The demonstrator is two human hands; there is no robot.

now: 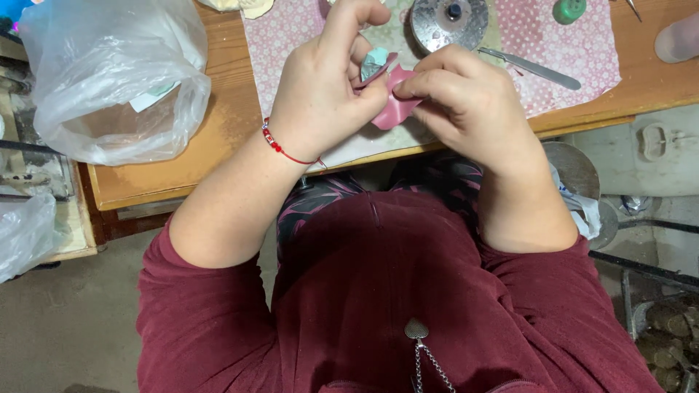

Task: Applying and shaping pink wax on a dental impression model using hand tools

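My left hand point(324, 87) and my right hand point(466, 98) meet over the near edge of a wooden table point(218, 131). Both pinch a small pink piece of soft material point(397, 109), with a pale green bit point(375, 62) tucked against the left fingers. A red cord bracelet with beads point(280, 145) circles my left wrist. Dark red sleeves are pushed up on both forearms.
A pink patterned cloth point(575, 51) covers the table's middle. On it lie a round metal dish point(449, 22), a slim metal tool point(531, 69) and a green cap point(568, 10). A crumpled clear plastic bag point(109, 80) sits at the left. A pale cup point(677, 40) is at right.
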